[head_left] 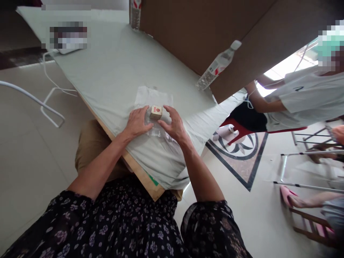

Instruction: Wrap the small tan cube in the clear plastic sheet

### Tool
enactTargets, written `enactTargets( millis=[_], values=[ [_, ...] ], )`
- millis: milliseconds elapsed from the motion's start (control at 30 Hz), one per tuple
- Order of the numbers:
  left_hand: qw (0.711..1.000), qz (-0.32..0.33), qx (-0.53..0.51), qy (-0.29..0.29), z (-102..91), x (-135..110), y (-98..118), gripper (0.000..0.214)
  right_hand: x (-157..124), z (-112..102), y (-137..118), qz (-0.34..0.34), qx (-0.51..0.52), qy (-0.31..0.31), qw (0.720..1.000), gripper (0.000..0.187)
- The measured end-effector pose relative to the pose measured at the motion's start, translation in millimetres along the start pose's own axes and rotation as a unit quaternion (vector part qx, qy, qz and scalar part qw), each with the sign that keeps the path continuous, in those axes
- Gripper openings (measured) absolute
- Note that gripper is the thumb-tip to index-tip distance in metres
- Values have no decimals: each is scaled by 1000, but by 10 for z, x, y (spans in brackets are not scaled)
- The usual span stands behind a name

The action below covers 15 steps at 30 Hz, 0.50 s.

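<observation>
A small tan box with a red mark (pixel 156 112) sits on a clear plastic bag (pixel 153 98) spread over the cloth-covered table (pixel 113 71). My left hand (pixel 137 123) lies flat on the plastic just left of the box, fingers stretched out toward it. My right hand (pixel 173 125) rests on the plastic to the right, fingers curved and touching the box's side. The box stands between the two hands.
A water bottle (pixel 217 66) leans against a large brown cardboard panel (pixel 215 39) at the table's far side. Another bottle (pixel 135 14) stands at the back. A person in a white shirt (pixel 295 96) sits at right. A white cable (pixel 51 79) hangs off the left edge.
</observation>
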<state>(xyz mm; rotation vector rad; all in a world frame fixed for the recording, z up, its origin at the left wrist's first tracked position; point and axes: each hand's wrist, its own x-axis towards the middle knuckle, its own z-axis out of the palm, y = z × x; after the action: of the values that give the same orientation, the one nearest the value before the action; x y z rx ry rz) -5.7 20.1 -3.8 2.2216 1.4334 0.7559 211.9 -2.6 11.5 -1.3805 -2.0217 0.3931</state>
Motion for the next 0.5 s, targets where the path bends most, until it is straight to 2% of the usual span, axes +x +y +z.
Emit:
enactTargets(
  millis=[133,233,267,400,500],
  values=[
    [999,11,-24,22,-193,-62,-29,68,-449,-141,-225,-78,-96,-71,990,46],
    [999,39,-1,-7,-316,-178,7,57,-624,-69,-304,-101,-187,-88,973,23],
    [998,50,10,-21,-338,-223,28,56,-635,-21,-308,-101,-209,-82,969,20],
    [992,83,52,-81,-331,-369,118,63,-540,110,-270,-94,-225,-50,968,30],
    [991,80,67,-79,-275,-371,170,63,-444,57,-244,-70,-182,-6,981,27]
  ],
)
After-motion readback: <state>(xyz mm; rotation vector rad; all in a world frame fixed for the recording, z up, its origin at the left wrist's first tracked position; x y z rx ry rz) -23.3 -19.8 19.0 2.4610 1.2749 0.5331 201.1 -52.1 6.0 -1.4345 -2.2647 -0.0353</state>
